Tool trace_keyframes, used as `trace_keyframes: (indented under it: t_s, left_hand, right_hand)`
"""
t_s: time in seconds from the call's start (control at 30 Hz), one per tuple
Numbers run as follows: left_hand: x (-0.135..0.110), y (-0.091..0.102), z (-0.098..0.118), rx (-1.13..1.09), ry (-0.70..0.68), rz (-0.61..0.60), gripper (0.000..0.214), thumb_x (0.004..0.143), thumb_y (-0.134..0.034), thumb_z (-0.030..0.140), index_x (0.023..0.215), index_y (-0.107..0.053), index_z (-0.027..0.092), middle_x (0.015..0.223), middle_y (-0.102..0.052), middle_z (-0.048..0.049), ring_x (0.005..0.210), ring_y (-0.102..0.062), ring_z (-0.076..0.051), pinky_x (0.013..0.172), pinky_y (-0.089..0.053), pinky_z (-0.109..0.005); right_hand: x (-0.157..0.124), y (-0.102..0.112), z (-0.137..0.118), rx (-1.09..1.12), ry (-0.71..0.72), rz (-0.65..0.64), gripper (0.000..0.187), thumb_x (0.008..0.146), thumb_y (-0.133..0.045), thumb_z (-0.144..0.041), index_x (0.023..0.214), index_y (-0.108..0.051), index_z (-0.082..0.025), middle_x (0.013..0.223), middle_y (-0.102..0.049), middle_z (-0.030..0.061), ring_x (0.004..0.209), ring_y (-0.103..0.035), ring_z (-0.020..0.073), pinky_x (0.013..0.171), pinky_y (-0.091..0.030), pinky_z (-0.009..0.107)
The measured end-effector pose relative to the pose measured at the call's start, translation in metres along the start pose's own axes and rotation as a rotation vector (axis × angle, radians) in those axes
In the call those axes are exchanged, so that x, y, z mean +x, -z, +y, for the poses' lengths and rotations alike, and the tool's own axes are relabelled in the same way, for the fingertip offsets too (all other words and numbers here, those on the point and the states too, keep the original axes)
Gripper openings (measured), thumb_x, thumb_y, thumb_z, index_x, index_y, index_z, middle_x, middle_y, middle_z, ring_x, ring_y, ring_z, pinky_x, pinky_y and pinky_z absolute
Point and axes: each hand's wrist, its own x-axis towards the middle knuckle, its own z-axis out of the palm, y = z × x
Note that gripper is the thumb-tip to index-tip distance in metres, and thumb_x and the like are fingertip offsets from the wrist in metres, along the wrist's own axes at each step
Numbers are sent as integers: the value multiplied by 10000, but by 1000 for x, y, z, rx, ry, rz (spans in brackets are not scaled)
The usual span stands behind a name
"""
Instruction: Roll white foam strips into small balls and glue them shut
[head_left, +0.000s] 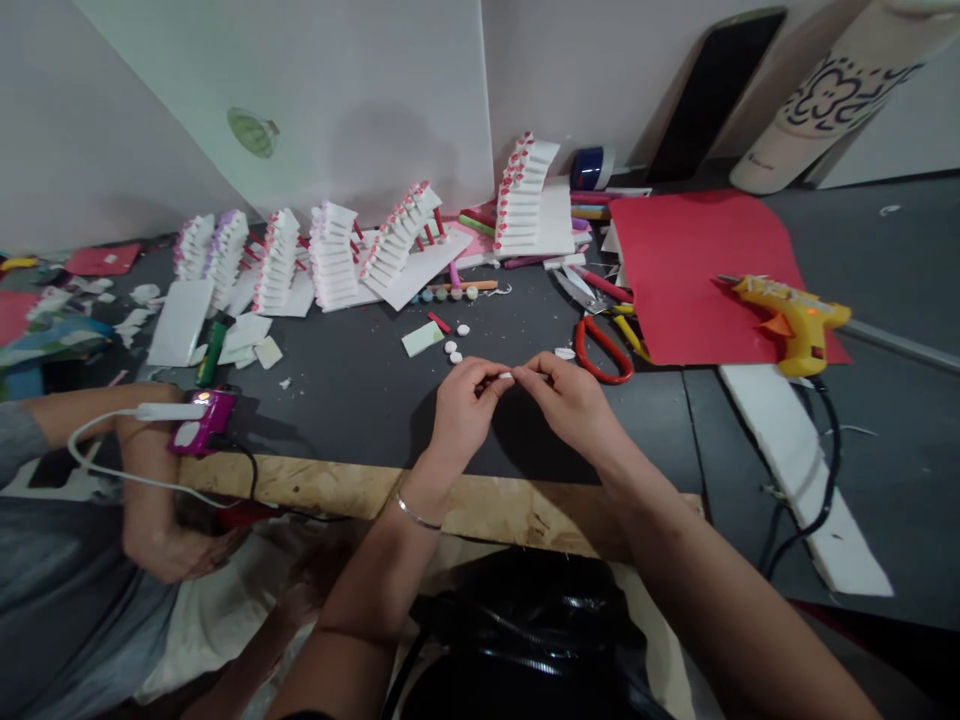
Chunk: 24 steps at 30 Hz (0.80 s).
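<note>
My left hand (466, 410) and my right hand (571, 402) meet above the table's front edge, both with fingers pinched. A small white piece (506, 376) shows between the left fingertips, and the right fingertips press against its other end. What it is exactly is too small to tell. Just beyond the hands lie several small white round pieces (451, 347), a pale green rectangle (423, 338) and a short red stick (439, 323). Another white piece (565, 353) rests by the right hand, beside red-handled scissors (604, 350).
Several small white staircase models (334, 262) with coloured tips line the wall. To the right are a red sheet (705, 240), a yellow glue gun (806, 325) with its cord, a white foam strip (806, 475) and a bottle (814, 110). Another person's arm (150, 490) is at left, near a pink power adapter (202, 422).
</note>
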Motion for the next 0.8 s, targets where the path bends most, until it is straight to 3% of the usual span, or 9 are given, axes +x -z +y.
trace_keyframes:
  t_s: [0.13,0.37,0.8]
  left_hand:
    - [0,0,-4,-106,73,-28,116,814,-690,299,780,-711,190,772,-673,-23,691,-589,-126,634,-462,-248]
    - [1,0,-8,-350,343,-61,221,743,-731,389,789,-714,173,625,-629,2,538,-526,-94,498,-427,-219]
    - [3,2,-4,-441,378,-48,194,709,-764,352,737,-698,171,620,-620,9,550,-522,-82,518,-427,-214]
  right_hand:
    - [0,2,-2,-53,52,6,254,872,-508,-390,701,-540,-205,589,-487,-32,563,-418,117,551,-317,250]
    - [-1,4,-5,-59,96,-10,259,891,-507,-393,725,-572,-204,670,-586,3,626,-493,136,582,-355,247]
    - [-1,6,-5,-40,67,19,235,888,-515,-381,760,-593,-200,667,-604,2,611,-513,137,585,-370,254]
